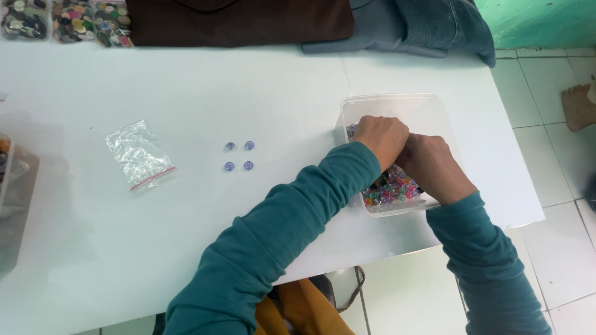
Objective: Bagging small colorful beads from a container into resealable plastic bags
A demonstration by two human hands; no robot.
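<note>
Both my hands reach into a clear plastic tub [419,107] at the right of the white table [186,236]. The tub holds many small coloured translucent buttons [390,191]. My left hand [382,136] is curled, knuckles up, over the buttons at the tub's left side. Pressed against it on the right, my right hand [433,166] has its fingers bent down into the pile. The fingertips of both hands are hidden, so what they pinch does not show. Several pale purple buttons [239,156] lie in a small square on the table, left of the tub.
A small clear zip bag [139,152] with a red seal lies further left. Trays of mixed buttons [65,22] stand at the far left corner. Folded brown cloth [242,22] and denim [428,25] lie along the far edge. A person's bare foot [578,105] rests on the tiled floor.
</note>
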